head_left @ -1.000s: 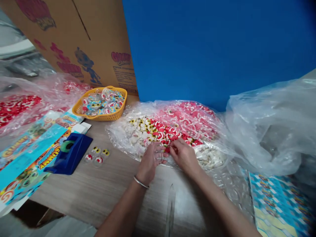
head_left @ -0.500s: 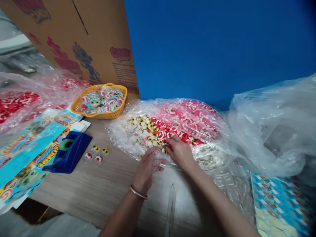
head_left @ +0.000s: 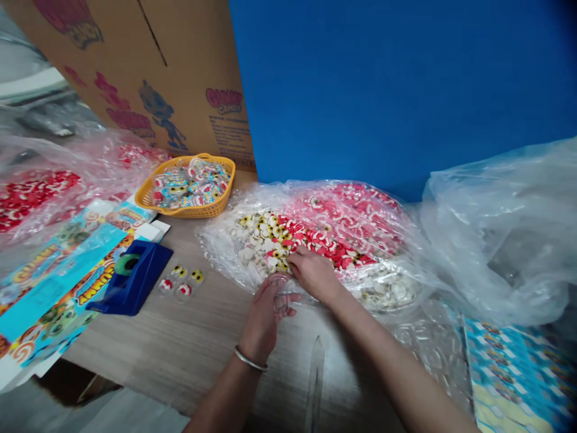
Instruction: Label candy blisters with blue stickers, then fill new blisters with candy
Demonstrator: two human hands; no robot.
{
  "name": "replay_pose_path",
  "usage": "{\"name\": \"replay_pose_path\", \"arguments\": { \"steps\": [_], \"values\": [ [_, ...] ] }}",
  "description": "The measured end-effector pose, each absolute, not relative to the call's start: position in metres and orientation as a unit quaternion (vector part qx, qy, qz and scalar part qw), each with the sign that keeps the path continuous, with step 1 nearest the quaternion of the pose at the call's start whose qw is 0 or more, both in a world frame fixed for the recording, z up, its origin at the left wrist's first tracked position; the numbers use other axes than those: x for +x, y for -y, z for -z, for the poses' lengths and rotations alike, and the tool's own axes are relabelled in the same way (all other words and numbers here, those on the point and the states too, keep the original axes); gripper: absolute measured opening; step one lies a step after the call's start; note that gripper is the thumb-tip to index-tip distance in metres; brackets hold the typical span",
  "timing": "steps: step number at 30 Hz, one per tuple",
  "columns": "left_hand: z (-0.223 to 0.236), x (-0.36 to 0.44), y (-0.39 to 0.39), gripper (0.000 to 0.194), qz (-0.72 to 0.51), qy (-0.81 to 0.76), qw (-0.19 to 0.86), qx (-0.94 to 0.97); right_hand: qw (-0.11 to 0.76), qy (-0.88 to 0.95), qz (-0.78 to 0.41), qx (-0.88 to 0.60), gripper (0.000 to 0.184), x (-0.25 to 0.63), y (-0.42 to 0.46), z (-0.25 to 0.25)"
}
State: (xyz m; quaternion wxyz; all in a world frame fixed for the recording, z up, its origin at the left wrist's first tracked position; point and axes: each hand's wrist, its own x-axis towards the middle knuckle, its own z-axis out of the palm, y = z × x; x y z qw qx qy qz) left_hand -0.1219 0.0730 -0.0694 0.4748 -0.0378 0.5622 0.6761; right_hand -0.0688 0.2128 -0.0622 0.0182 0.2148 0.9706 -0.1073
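In my left hand [head_left: 265,310] is a small clear plastic blister shell [head_left: 282,294], held between thumb and fingers at the near edge of a plastic bag. My right hand [head_left: 313,272] reaches into the bag's mouth, fingertips pinched together among the candies; whether a piece is between them is hidden. The open clear bag [head_left: 220,252] holds red-and-white gummy candies [head_left: 315,237] and yellow-and-black eye-shaped ones [head_left: 264,225]. Left of my hands, a clear blister pack [head_left: 184,290] with several red and yellow candies lies on the table.
A yellow basket [head_left: 193,211] of packed candies stands behind a blue tape dispenser [head_left: 135,282]. Printed cardboard [head_left: 58,282] lies left, label sheets [head_left: 509,367] and clear blister trays [head_left: 433,343] right. A carton [head_left: 189,48] and blue panel [head_left: 396,90] rise behind.
My right hand has shifted left within the bag's opening, closer to the yellow eye candies. My left hand stays nearly in place with the shell. The view has turned slightly.
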Motion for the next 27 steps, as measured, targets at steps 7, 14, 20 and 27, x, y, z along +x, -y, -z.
{"name": "replay_pose_path", "arguments": {
  "steps": [7,14,20,27],
  "values": [
    [0.069,-0.125,-0.074,0.039,-0.678,-0.544,0.493,-0.04,-0.107,-0.942,0.222,0.229,0.021,-0.054,-0.207,0.064],
    [0.082,-0.127,-0.074,0.033,-0.718,-0.498,0.486,-0.013,-0.139,-0.95,0.245,0.133,0.023,-0.044,-0.166,0.061],
    [0.074,-0.125,-0.074,0.037,-0.689,-0.54,0.483,-0.004,-0.153,-0.914,0.282,0.249,0.023,-0.05,-0.188,0.065],
    [0.074,-0.124,-0.076,0.035,-0.686,-0.543,0.483,-0.031,-0.059,-0.936,0.194,0.287,0.021,-0.071,-0.209,0.075]
  ]
}}
